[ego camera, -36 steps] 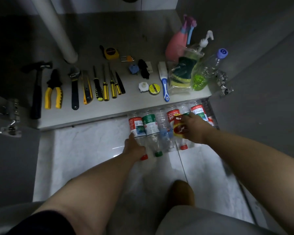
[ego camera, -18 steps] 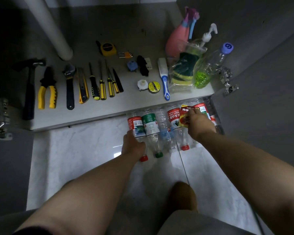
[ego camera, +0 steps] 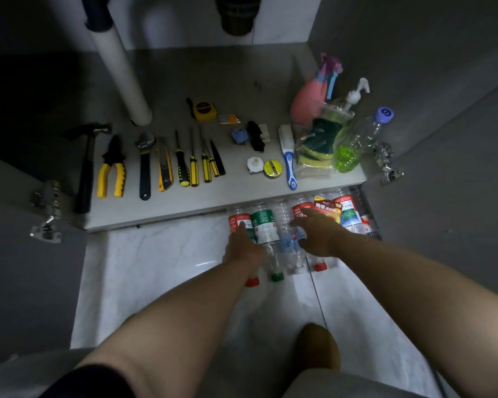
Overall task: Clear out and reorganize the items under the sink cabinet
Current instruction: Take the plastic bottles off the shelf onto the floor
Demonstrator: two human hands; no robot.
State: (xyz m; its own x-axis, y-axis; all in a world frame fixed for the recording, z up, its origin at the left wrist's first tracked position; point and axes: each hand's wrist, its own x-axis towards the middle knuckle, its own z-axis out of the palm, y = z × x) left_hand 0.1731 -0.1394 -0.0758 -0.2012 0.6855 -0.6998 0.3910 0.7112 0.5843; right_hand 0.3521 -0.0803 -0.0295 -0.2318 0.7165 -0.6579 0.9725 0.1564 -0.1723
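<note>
Several plastic bottles lie side by side on the white floor against the cabinet's front edge. My left hand lies along the leftmost, red-labelled bottle, fingers stretched forward on it. Beside it are a green-labelled bottle and a clear bottle. My right hand is spread flat over the clear bottle and a red-labelled bottle. A red packet rests on the bottles just beyond my right fingertips, apart from the hand.
On the cabinet floor lie a hammer, pliers, a wrench, screwdrivers and a tape measure. A pink spray bottle, a sponge bag and a pump bottle stand right. A drain pipe descends at left.
My right hand has let go of the red packet, which now lies on the bottles, and has moved left with fingers spread. My left hand stays on the leftmost bottle.
</note>
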